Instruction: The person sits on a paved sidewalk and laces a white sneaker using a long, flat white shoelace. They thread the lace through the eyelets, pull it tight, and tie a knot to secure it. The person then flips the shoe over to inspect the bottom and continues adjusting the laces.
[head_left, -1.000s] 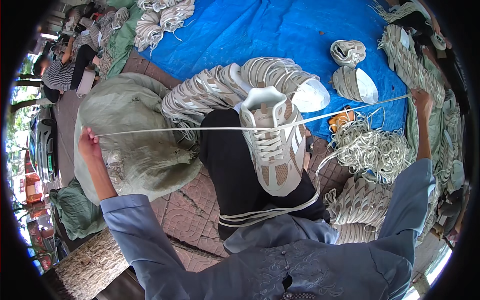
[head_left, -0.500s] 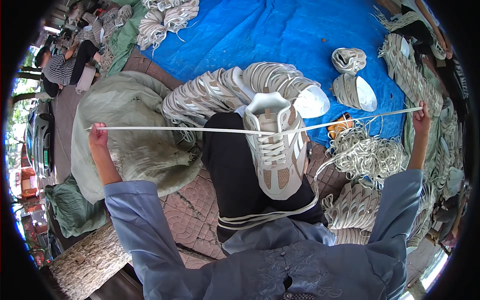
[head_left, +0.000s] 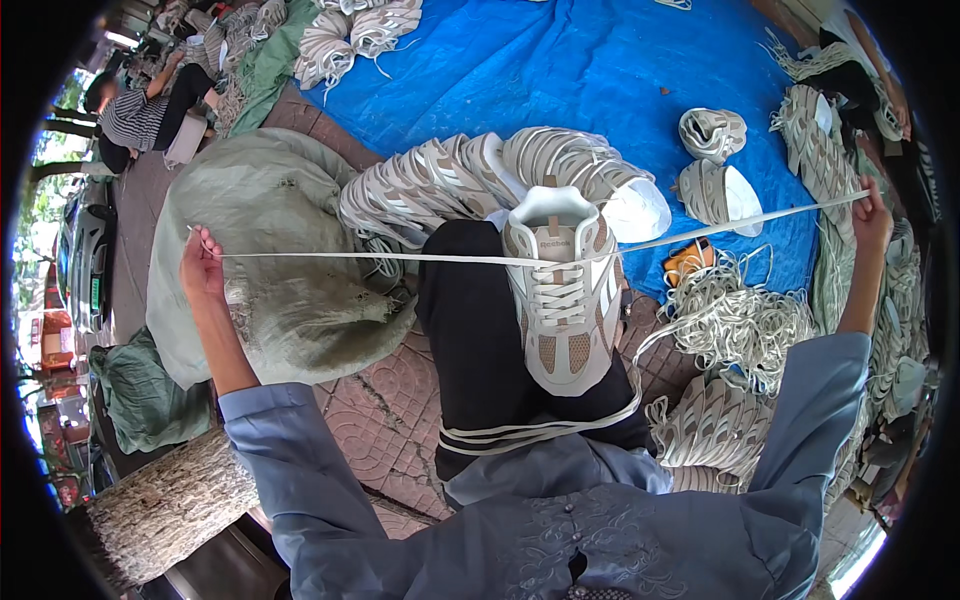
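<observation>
A beige and white shoe upper (head_left: 571, 360), partly laced, rests toe toward me on my black-clad thighs. Through its upper eyelets passes a pale flat shoelace (head_left: 400, 257), drawn tight out to both sides. Far to the left, my left hand (head_left: 203, 262) pinches one lace end between closed fingers, its tip poking up. My right hand (head_left: 873, 214) is closed on the other end, raised at the far right over the blue sheet's edge. More loose laces (head_left: 520, 435) loop across my lap.
Stacked shoe uppers (head_left: 430, 190) curve beyond my knees on the blue sheet (head_left: 560, 70). A tangled lace pile (head_left: 740, 320) and an orange object (head_left: 688, 262) lie to the right. At left stand a grey-green sack (head_left: 260, 270) and a log (head_left: 170, 505). Another person (head_left: 140, 115) sits far left.
My right hand has moved up and outward with its lace end. My left hand has turned, and its lace tip now points upward. The whole view has shifted slightly.
</observation>
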